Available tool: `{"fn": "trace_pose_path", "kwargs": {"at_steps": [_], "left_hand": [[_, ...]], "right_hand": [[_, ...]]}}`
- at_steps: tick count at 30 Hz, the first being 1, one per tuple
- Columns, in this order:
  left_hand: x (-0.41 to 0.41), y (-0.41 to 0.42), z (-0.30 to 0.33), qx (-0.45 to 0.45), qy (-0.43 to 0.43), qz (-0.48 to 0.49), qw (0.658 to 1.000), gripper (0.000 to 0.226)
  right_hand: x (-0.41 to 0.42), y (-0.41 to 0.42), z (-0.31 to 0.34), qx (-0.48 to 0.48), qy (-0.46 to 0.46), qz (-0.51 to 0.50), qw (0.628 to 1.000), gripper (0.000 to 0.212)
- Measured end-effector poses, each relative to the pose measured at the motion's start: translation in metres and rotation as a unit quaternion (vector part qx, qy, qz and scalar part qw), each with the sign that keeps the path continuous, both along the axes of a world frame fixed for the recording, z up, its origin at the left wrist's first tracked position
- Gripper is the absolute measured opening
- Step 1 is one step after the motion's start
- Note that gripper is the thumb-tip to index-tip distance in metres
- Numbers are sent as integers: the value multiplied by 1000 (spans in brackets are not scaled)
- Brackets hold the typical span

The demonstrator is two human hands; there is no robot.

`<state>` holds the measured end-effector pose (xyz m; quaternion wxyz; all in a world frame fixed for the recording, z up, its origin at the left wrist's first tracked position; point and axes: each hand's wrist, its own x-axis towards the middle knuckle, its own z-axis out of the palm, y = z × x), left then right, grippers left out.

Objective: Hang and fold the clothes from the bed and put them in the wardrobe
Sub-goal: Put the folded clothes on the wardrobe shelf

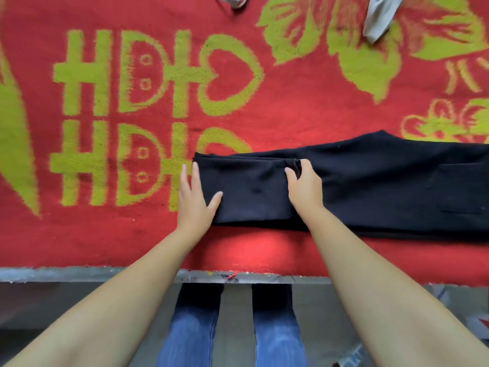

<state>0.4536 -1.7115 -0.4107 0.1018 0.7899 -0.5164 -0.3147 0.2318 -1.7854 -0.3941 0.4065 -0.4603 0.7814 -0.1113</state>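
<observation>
Careful now, your fold could slip open.
Your left hand (194,196) lies flat on the folded end of the black pants (370,186), which lie on the red bed cover (304,107) near its front edge. Your right hand (304,188) pinches the top layer's edge. Your 2 hands are apart. If you let go too soon, the fold may flop back or go crooked.

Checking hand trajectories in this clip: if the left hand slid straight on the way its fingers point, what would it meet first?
The left hand points up the red blanket; beyond its fingertips only bare blanket shows, so the way looks free, as far as visible.
</observation>
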Motion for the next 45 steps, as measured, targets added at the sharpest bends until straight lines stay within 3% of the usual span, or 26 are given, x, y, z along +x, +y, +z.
{"fn": "trace_pose_path", "kwargs": {"at_steps": [2,4,6,8,10,11,13,15,17,22,24,26,29,31,33,35,37,38,41,43,45], "left_hand": [[0,-5,7,40,133,186,973,77],[3,-10,12,77,263,271,923,57],[4,-19,25,70,277,236,929,47],[-5,-31,44,32,248,173,953,47],[-28,-39,71,-7,227,90,970,51],[-44,-40,84,-23,232,39,972,55],[-81,-34,108,-44,255,-74,963,70],[-112,-25,119,-54,252,-170,951,80],[-132,-15,121,-75,221,-245,941,74],[-163,-13,92,-136,126,-266,946,63],[-175,-22,67,-72,47,-305,948,61],[-187,-34,42,5,-50,-382,923,61],[-203,-43,15,30,-96,-420,902,64],[-209,-42,11,-20,-53,-353,934,71],[-212,-38,13,-40,19,-188,981,79],[-212,-40,19,44,162,13,986,76],[-215,-47,33,160,347,157,911,57],[-216,-49,38,184,399,183,880,48],[-223,-62,62,178,469,156,851,33],[-233,-69,83,200,526,120,818,41],[-245,-76,103,226,585,87,774,62]], "right_hand": [[-5,6,5,-2,-4,-35,999,27],[-11,11,17,-16,29,-29,999,39],[-14,17,31,-77,52,21,995,44],[-10,22,47,-102,-17,58,993,41],[5,26,70,13,-175,85,981,50],[12,28,82,93,-277,81,953,55],[12,26,95,138,-374,55,915,49],[-8,15,104,93,-357,5,929,25],[-42,4,112,60,-291,-33,954,6],[-150,-13,121,24,-197,-46,979,15],[-196,-17,114,13,-155,-67,985,15],[-235,-18,95,23,-98,-69,992,17],[-263,-11,52,86,23,-23,996,40],[-258,-2,31,63,154,39,985,64],[-243,9,23,-13,260,127,957,77],[-227,18,20,4,281,223,933,78],[-219,22,21,88,249,268,927,74],[-218,18,25,123,214,261,933,74],[-215,-2,60,171,25,195,965,84],[-200,-4,89,157,-138,163,964,94],[-180,7,116,107,-177,178,962,100]]}}
